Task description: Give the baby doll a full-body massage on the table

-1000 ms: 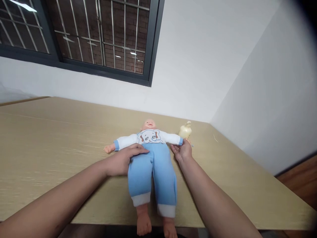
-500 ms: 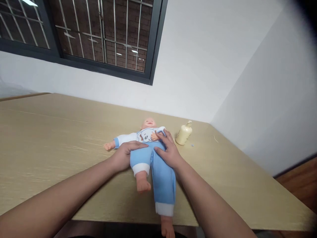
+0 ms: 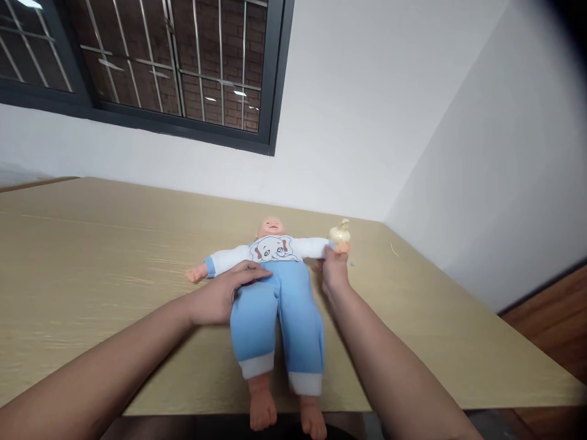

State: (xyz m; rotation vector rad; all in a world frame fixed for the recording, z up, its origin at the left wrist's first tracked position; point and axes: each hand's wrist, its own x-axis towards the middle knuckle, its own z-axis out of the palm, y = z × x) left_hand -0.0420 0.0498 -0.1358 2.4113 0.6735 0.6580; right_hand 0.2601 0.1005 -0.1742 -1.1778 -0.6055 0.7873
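Note:
A baby doll (image 3: 257, 318) in blue trousers and a white top with an elephant face lies on its back, head toward the wall. Both its legs are straight, with the feet past the table's near edge. My left hand (image 3: 220, 293) clasps the doll's hip, its fingers over the trouser waist. Out to the side, my right hand (image 3: 335, 272) is closed round the doll's outstretched arm (image 3: 314, 247) near the wrist; some of its fingers are hidden. Directly behind the doll's small hand stands a cream pump bottle (image 3: 340, 233), its lower part covered.
The pale wooden table (image 3: 114, 244) reaches back to a white wall (image 3: 330, 122). A barred window (image 3: 183, 67) is at the upper left. Near the right edge lies a thin pale strand (image 3: 394, 249), and a small bluish bit (image 3: 352, 264) is beside the bottle.
My right hand has moved off the doll's waist and drawn its arm from across the belly out to the right. The doll's raised leg has come down straight. My left hand remains at the hip.

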